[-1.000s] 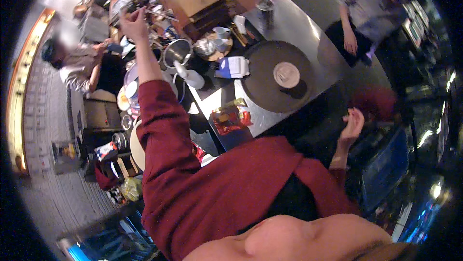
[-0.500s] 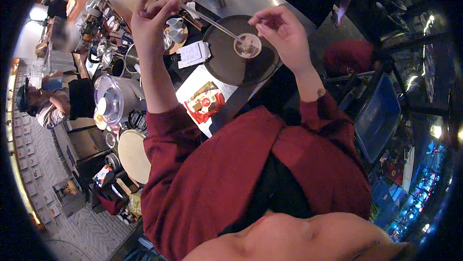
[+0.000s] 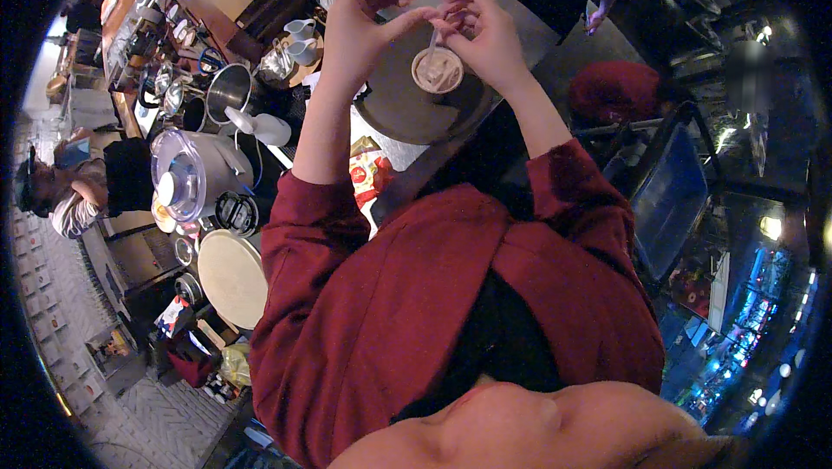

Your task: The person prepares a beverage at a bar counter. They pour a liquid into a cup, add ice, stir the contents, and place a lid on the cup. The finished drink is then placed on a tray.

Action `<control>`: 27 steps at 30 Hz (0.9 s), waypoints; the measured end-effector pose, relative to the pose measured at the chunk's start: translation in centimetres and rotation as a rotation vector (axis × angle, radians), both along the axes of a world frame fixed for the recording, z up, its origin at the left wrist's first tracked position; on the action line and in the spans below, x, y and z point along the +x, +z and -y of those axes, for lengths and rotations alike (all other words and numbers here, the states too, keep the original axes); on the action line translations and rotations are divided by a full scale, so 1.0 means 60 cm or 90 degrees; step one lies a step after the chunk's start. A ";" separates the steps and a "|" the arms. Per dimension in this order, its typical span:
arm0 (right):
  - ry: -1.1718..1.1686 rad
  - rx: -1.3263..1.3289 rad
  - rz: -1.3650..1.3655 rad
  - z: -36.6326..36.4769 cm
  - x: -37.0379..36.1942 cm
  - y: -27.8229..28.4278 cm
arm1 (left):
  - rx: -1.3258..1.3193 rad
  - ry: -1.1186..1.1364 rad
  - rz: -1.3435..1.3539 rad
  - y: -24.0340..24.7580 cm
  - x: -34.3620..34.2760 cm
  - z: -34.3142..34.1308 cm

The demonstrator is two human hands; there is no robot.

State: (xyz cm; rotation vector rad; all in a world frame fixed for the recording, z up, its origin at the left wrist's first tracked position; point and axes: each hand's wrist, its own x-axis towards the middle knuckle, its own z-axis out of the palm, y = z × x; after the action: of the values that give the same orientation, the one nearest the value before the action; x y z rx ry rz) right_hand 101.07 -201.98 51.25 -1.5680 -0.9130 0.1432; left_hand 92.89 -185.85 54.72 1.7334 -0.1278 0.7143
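A round cup (image 3: 438,69) with an iced, pale brown drink stands on a dark round tray (image 3: 407,122). From the cup rises a pale straw (image 3: 432,42), its upper end among my right fingertips. My right hand (image 3: 487,38) is closed in a pinch on that end. My left hand (image 3: 362,31) is beside it, fingers curved and apart from the thumb. The left thumb tip reaches the right fingertips; I see nothing held in that hand.
A red and white packet (image 3: 369,172) lies below the tray. To the left are a clear-lidded machine (image 3: 186,176), a metal pot (image 3: 230,94) and a round pale board (image 3: 232,278). A blue bin (image 3: 667,192) stands right. Another person's hand (image 3: 594,18) shows at the upper right.
My left hand has moved right to meet my right hand, which has moved up and left. The straw, earlier leaning left to my left hand, now stands steeper at my right fingertips.
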 end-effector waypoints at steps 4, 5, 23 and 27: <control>-0.049 -0.040 0.057 0.015 0.022 -0.040 | -0.092 0.023 -0.028 -0.062 -0.045 -0.035; -0.059 -0.051 0.077 0.017 0.030 -0.054 | -0.137 0.039 -0.031 -0.082 -0.063 -0.044; -0.011 -0.098 0.059 0.018 0.023 -0.166 | -0.345 0.235 -0.170 -0.199 -0.379 -0.066; -0.027 -0.052 0.052 0.023 0.037 -0.146 | -0.318 0.265 -0.155 -0.208 -0.391 -0.067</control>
State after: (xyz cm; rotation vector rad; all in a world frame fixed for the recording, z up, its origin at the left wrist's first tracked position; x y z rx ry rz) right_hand 103.30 -203.37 42.48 -1.6776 -0.9465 0.0880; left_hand 69.43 -181.81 42.27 1.3546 0.5522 0.7486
